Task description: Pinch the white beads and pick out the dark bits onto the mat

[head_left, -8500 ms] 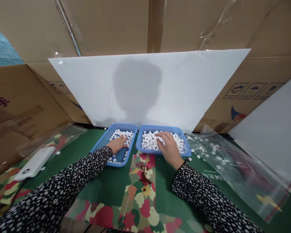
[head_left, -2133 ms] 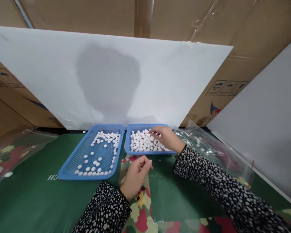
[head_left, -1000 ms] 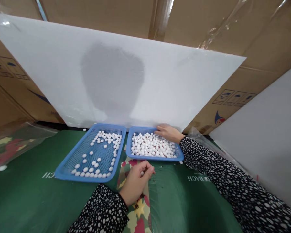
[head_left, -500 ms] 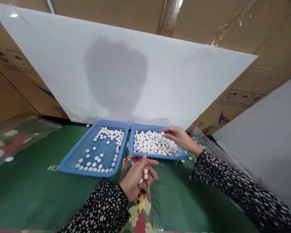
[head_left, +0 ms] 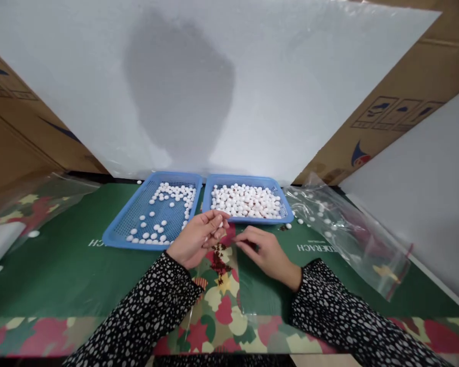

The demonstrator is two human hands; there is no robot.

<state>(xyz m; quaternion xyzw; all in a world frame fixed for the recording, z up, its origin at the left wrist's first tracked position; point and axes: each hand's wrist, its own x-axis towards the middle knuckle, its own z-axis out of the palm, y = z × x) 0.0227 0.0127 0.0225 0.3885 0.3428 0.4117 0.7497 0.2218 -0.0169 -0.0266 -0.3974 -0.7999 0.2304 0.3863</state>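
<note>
My left hand [head_left: 199,235] is closed around a few small white balls [head_left: 221,225], which show between its curled fingers in front of the two baskets. To its right, my right hand [head_left: 266,253] holds thumb and forefinger close together in a pinch; whatever is between the tips is too small to make out. Below the hands lies a scatter of dark red bits [head_left: 219,264] on the patterned sheet. Behind the right hand is a blue mesh basket [head_left: 286,210] heaped with white balls. At the left, a second blue basket [head_left: 117,232] holds fewer balls, spread out.
A clear plastic bag [head_left: 361,250] with several white balls near it lies at the right. White balls also lie loose on the green table cover [head_left: 53,285]. A white board [head_left: 271,102] and cardboard boxes [head_left: 398,117] stand behind the baskets.
My right hand has left the right basket and come down toward me, near the left hand. The left hand has moved up and left, its fingers more curled. The view has tilted downward.
</note>
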